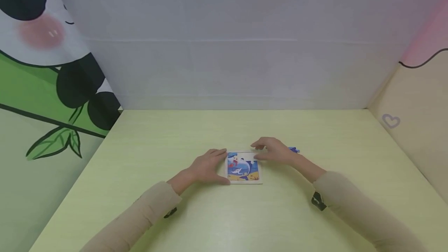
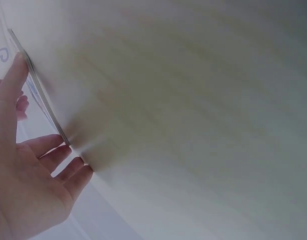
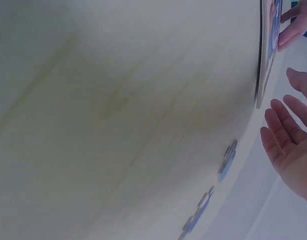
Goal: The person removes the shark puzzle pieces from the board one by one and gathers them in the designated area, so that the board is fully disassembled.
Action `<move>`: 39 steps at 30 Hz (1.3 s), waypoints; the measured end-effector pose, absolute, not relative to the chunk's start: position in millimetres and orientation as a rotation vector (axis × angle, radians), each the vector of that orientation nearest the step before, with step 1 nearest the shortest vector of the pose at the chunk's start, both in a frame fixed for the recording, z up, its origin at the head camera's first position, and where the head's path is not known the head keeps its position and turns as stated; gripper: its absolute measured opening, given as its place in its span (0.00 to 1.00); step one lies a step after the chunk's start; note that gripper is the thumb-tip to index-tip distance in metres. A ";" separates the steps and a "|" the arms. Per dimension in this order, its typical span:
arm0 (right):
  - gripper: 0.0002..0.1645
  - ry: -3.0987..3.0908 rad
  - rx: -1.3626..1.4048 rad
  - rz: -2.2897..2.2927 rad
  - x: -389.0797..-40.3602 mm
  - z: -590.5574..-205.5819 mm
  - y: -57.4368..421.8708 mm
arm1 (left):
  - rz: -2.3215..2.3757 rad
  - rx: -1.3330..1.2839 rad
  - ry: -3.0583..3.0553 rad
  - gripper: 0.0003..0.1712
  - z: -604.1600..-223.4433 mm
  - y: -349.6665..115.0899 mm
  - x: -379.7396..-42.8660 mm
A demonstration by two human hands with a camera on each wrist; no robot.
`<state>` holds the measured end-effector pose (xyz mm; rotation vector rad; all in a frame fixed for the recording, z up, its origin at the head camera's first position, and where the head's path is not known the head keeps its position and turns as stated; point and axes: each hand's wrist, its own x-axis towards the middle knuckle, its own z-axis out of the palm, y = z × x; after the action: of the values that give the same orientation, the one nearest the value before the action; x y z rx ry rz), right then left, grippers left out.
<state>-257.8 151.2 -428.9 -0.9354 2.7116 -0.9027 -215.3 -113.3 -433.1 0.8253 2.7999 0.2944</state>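
Observation:
A small square jigsaw puzzle (image 1: 243,169) with a white dolphin-like figure on blue lies in a pale frame on the table. Bare pale backing shows at its upper right. My left hand (image 1: 209,166) rests along the left side, thumb at the near corner and fingertips at the far one. In the left wrist view, extended fingers of that hand (image 2: 38,165) touch the frame's edge (image 2: 43,95). Over the far right corner hovers my right hand (image 1: 274,151), its fingers loosely bent. Nothing shows between the fingers of this hand (image 3: 291,132) in the right wrist view.
Blue puzzle pieces (image 1: 294,149) lie just beyond my right wrist, partly hidden by it. In the right wrist view one piece (image 3: 227,161) and another piece (image 3: 197,215) lie flat on the table (image 1: 175,135). A pale wall (image 1: 224,73) stands behind.

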 end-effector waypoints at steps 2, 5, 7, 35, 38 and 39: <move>0.24 2.699 -0.929 -0.903 -259.1 -430.2 141.4 | 0.303 0.831 2.802 0.56 -433.4 -113.1 -215.5; 0.23 2.683 -0.942 -0.894 -261.5 -432.3 128.3 | 0.315 0.839 2.804 0.56 -433.2 -113.3 -215.5; 0.23 2.673 -0.951 -0.881 -262.6 -433.1 121.1 | 0.314 0.847 2.809 0.56 -433.2 -113.5 -215.4; 0.13 2.602 -0.697 -0.911 -259.8 -433.4 100.2 | 0.332 0.838 2.795 0.56 -429.2 -110.9 -214.1; 0.13 2.575 -0.627 -0.989 -260.3 -436.2 100.6 | 0.336 0.836 2.793 0.56 -430.0 -111.1 -214.4; 0.13 2.571 -0.615 -1.008 -260.0 -436.5 100.7 | 0.339 0.837 2.792 0.56 -430.4 -111.1 -214.5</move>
<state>-260.0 100.7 -436.5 -0.6150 2.5706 -1.0085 -214.5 -111.1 -430.4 0.8375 2.7925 0.3389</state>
